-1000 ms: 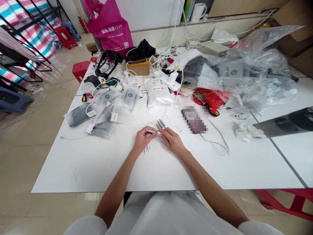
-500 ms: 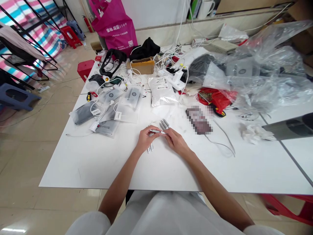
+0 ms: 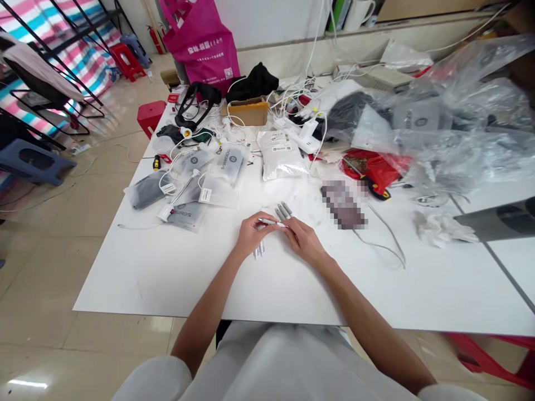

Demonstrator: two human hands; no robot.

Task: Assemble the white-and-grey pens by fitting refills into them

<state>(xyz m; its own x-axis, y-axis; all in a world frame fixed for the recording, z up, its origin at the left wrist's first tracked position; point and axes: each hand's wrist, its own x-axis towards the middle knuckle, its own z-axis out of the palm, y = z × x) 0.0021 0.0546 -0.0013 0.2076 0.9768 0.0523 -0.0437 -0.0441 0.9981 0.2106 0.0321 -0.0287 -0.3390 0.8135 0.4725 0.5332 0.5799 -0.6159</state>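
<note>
Near the middle of the white table (image 3: 175, 278), my left hand (image 3: 249, 235) pinches a slim white-and-grey pen (image 3: 268, 221). The fingers of my right hand (image 3: 304, 239) are closed on the pen's other end, so both hands hold it roughly level. Grey pen caps (image 3: 284, 210) stick out just beyond my right hand, side by side; the rest of those pens is hidden by the hand. Below the held pen, the silvery ends of more pens (image 3: 259, 249) lie on the table between my hands.
Bagged parts and cables (image 3: 184, 214) lie on the left. Behind my hands is a white plastic package (image 3: 282, 156). A blurred-out phone-like object (image 3: 343, 206) with a cable is to the right, near crumpled tissue (image 3: 443, 228) and a dark cylinder (image 3: 497, 220). Clear plastic bags (image 3: 451, 122) are heaped at back right.
The view has shifted slightly, so the whole scene sits a little farther right. Both hands still hold the pen, which now tilts slightly differently.
</note>
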